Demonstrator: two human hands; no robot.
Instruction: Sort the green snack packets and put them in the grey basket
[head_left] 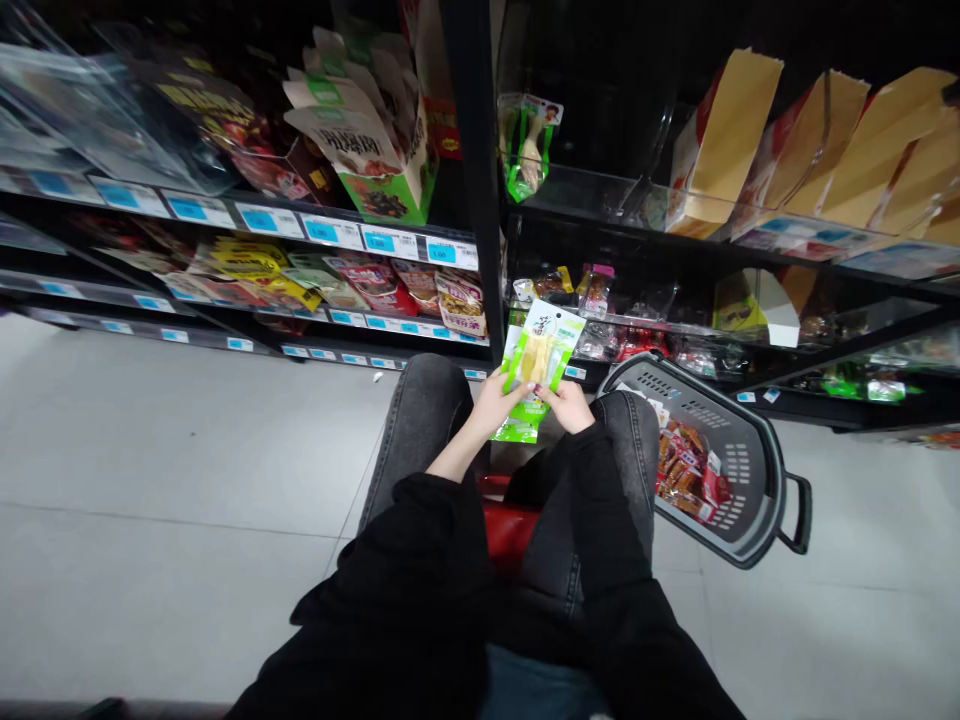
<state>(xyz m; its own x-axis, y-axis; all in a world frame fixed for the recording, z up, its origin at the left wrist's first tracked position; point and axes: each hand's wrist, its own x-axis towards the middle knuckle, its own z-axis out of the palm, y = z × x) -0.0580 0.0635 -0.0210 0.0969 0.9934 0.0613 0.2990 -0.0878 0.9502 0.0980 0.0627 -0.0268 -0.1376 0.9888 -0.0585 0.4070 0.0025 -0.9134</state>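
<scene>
Between my knees, my left hand point(498, 400) and my right hand point(568, 403) are closed on green-and-white snack packets point(546, 345). The front packet has a clear window with pale yellow food behind it. At least one more green packet sits behind it, its lower part showing below my hands. My left fingers grip the left edge of the packets, while my right thumb presses on the lower right of the front one. How many packets I hold in all is hidden.
A grey shopping basket point(739, 430) with red and brown snack packs point(686, 470) stands right of my knee. Ahead are black shelves with price tags point(390, 243), an opened carton point(382, 150), tall cardboard boxes point(727, 140) and a hanging green packet point(530, 150). Tiled floor point(187, 450) lies left.
</scene>
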